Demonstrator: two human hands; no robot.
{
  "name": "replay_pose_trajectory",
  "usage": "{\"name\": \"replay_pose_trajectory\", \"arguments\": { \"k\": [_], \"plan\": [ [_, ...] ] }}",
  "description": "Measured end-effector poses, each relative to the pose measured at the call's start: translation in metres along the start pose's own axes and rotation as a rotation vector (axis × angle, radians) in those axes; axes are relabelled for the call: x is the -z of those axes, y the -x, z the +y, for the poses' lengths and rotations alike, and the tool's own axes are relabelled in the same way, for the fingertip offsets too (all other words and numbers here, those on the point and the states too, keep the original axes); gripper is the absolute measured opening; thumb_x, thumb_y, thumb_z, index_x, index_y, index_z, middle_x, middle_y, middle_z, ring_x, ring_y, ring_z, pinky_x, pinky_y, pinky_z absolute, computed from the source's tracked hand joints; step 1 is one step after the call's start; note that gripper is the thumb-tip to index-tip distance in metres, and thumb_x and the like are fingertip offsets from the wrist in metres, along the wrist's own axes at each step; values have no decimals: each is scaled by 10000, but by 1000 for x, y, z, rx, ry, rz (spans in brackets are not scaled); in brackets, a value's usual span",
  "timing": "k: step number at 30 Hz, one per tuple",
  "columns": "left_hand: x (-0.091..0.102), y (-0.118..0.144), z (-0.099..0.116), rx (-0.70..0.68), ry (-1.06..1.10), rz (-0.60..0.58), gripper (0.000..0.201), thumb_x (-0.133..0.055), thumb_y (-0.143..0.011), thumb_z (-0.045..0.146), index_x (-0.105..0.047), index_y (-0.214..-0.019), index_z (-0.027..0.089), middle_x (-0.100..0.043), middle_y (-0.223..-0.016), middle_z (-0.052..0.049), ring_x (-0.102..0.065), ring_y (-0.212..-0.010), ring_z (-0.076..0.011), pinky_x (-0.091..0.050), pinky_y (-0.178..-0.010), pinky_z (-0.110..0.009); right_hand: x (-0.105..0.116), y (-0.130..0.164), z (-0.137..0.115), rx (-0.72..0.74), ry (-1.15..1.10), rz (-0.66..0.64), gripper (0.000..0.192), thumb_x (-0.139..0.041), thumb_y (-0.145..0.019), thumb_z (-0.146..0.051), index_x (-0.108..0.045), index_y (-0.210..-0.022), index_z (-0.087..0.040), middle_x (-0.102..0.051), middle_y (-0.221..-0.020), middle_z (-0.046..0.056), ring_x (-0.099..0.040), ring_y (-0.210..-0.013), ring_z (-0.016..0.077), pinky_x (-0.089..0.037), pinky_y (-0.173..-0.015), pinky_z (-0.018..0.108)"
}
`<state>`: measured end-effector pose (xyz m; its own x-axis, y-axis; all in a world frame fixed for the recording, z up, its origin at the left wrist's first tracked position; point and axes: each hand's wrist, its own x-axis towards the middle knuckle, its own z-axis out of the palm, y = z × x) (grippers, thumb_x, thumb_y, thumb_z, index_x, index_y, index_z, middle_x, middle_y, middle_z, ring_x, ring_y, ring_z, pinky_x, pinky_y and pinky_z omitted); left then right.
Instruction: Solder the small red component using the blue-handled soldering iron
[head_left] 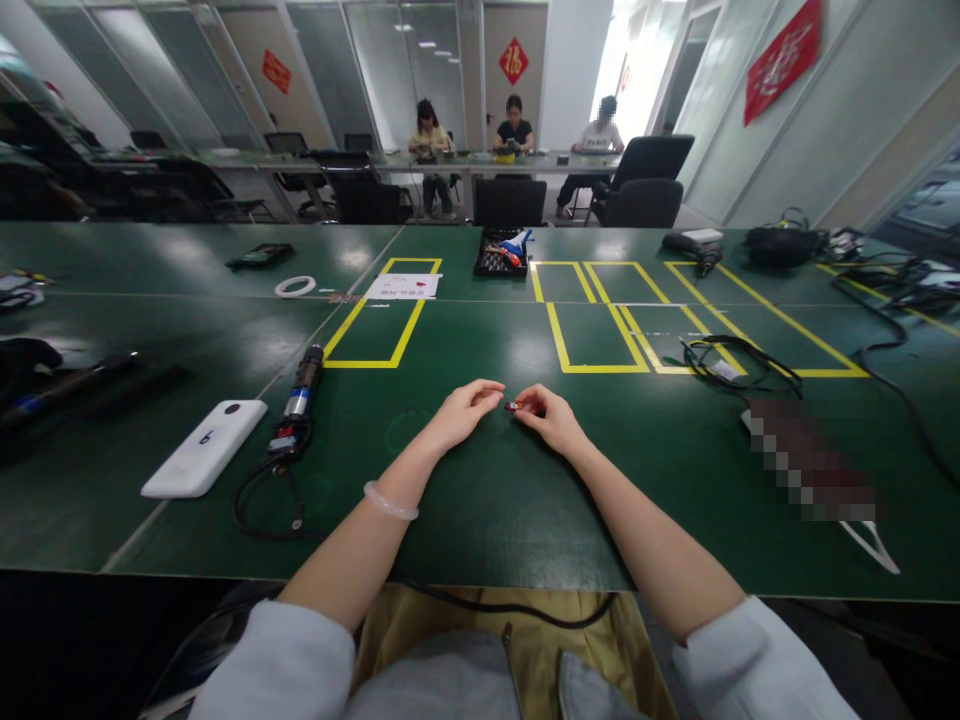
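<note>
My left hand (463, 410) and my right hand (553, 418) rest on the green table (480, 500), fingertips nearly meeting. A tiny red part (514, 406) sits pinched in the fingertips of my right hand. My left hand's fingers point at it from just left, slightly curled, holding nothing I can see. A pale bangle (390, 502) circles my left wrist.
An electric screwdriver (300, 395) with a black cable and a white flat device (204, 447) lie to the left. A black parts tray (501, 252) and a paper sheet (403, 286) sit farther back among yellow taped boxes. Coiled black cable (731, 362) lies right. Three people sit at a far table.
</note>
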<state>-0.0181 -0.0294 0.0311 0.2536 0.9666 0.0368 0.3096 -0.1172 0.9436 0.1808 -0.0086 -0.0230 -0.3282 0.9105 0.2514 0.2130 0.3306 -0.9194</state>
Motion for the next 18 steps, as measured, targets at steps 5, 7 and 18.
{"name": "replay_pose_trajectory", "arguments": {
  "k": [5, 7, 18],
  "plan": [
    [52, 32, 4, -8, -391, 35, 465, -513, -853, 454, -576, -1244, 211, -585, -1269, -85, -573, -1123, -218, -427, -987, -366, 0, 0, 0, -12, -1, -18, 208, -652, -759, -307, -590, -915, -186, -604, -734, -9, -540, -638, 128, -457, -651, 272],
    [79, 50, -5, 35, -593, 100, 540, -473, -855, 509, -535, -1296, 202, -543, -1317, -89, -535, -1177, -236, -401, -1020, -378, 0, 1, -1, -11, 4, -22, 206, -649, -762, -311, -592, -916, -188, -605, -740, -8, -543, -647, 130, -458, -657, 274],
    [205, 140, -70, 501, -1251, 405, 734, -516, -791, 563, -376, -1377, 143, -416, -1446, -143, -429, -1251, -384, -415, -973, -490, -2, 1, -2, 1, 18, -30, 209, -646, -771, -331, -598, -915, -187, -611, -754, -1, -542, -654, 130, -447, -643, 268]
  ]
}}
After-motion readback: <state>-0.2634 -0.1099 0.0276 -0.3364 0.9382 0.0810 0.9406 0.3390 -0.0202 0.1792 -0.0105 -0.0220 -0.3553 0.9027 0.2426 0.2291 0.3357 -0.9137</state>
